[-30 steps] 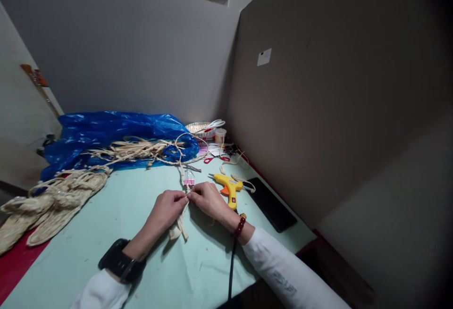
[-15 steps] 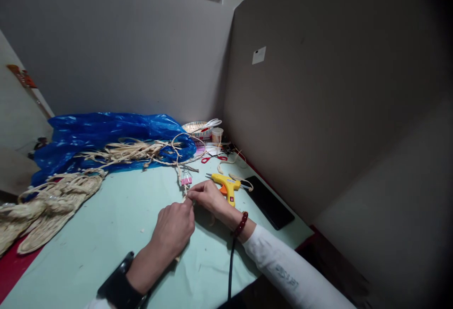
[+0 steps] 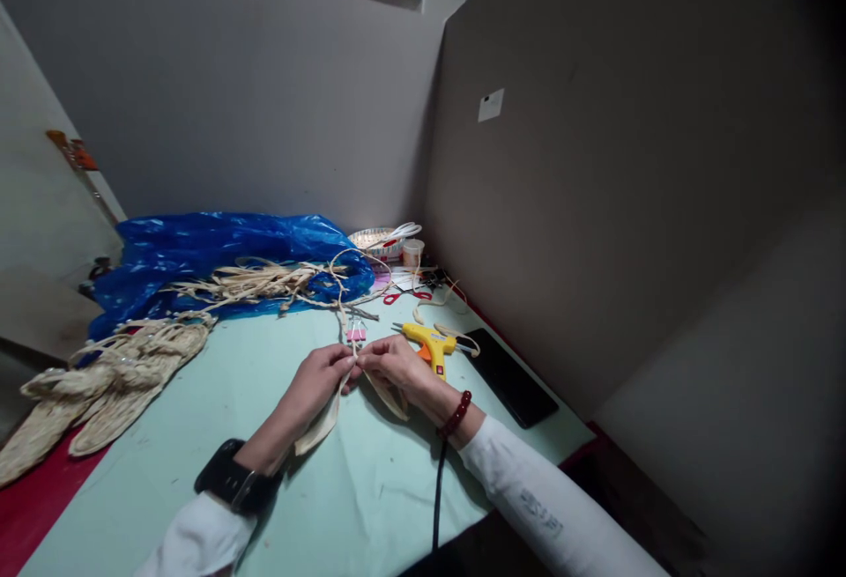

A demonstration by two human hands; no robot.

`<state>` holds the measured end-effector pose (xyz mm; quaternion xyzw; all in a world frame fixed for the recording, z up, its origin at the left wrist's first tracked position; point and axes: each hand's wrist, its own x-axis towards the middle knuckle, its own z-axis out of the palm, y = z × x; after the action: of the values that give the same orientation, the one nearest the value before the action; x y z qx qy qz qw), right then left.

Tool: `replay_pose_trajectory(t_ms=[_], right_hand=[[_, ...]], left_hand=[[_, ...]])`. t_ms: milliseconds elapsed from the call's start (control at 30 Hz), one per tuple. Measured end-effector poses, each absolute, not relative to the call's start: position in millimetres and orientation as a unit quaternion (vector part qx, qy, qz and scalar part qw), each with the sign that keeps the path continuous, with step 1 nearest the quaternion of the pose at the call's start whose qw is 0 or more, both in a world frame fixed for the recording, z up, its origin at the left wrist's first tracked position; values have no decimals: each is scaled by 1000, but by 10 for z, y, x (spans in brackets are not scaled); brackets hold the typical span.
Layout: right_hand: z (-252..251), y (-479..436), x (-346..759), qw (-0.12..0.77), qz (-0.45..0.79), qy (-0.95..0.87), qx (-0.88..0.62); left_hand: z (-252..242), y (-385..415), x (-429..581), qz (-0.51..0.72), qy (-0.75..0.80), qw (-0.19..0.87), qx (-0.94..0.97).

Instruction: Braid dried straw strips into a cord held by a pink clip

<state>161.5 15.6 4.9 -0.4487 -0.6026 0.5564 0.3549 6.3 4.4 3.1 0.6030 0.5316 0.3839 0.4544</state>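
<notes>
My left hand [image 3: 323,376] and my right hand [image 3: 397,369] meet over the table, fingertips pinched on pale, flat plant-fibre strips. One strip [image 3: 321,432] hangs below my left hand, its wide end toward me. Another strip [image 3: 389,398] trails under my right hand. Just beyond my fingers, a pink binder clip [image 3: 356,333] grips the fibre work, and a thin twisted cord [image 3: 342,299] runs from there toward the back. Close to my right hand lies a yellow glue gun [image 3: 428,341] with an orange trigger. My fingers hide the exact crossing of the strips.
Behind are a blue plastic bag [image 3: 218,238] with dry fibre strips [image 3: 264,282], red-handled scissors [image 3: 408,296], a basket [image 3: 374,240] and a small tub [image 3: 413,251]. Woven sandals [image 3: 125,374] lie left. A black phone-like slab [image 3: 515,380] lies right, before a grey partition [image 3: 561,207].
My left hand has turned from a closed, palm-down pose to a pinch facing my right hand. Both strip ends now show below the fingers. The whole view has shifted slightly.
</notes>
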Motion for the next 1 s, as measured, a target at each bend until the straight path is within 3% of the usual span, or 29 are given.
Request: replay_pose_trajectory(t_ms=[133,300,467,600,833,1000], right_hand=[[58,153,1632,327,463,-688,-453],[116,76,1638,281,295,-776,-481],[124,4,1615,233,139,-811,-519],[135,-45,1576,221,46,-812,-539],[121,-206,1519,163,-42,-896,-410],[173,-167,1575,224,33,-879,-420]], left_hand=[[-61,56,104,368,537,468,598],[-66,66,69,362,569,401,620],[12,29,100,359,594,340,634],[-6,29,109,371,597,353,617],[-56,3,73,392,561,486,543],[-42,13,41,392,548,540,504]])
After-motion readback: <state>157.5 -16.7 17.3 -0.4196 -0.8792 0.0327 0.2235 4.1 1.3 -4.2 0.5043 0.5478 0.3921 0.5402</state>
